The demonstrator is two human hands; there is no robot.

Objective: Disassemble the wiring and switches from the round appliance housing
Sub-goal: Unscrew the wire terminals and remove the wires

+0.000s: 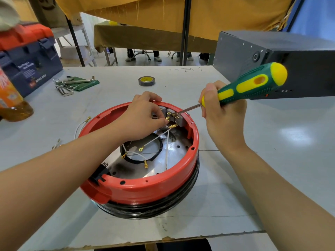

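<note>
Round red plastic housing [145, 189] contains white wires [167, 142] and grey switches [178, 119]. Left hand [143, 118] pinches a brass terminal [167, 120]. Right hand [223, 113] grips green-yellow screwdriver [252, 84], tip pointing down-left at the switches.

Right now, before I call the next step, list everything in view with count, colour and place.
housing: one, red over black, table centre
switches: grey block, far inner wall; count unclear
wires: several, white with brass terminals, inside housing
loose wire: one, white, left of housing
screwdriver: one, green-yellow, tip at switches
tape roll: one, dark, far centre
hex keys: several, metal, far left
toolbox: one, blue-red, far left
grey box: one, far right
left hand: fingers pinch a terminal
right hand: grips screwdriver
</note>
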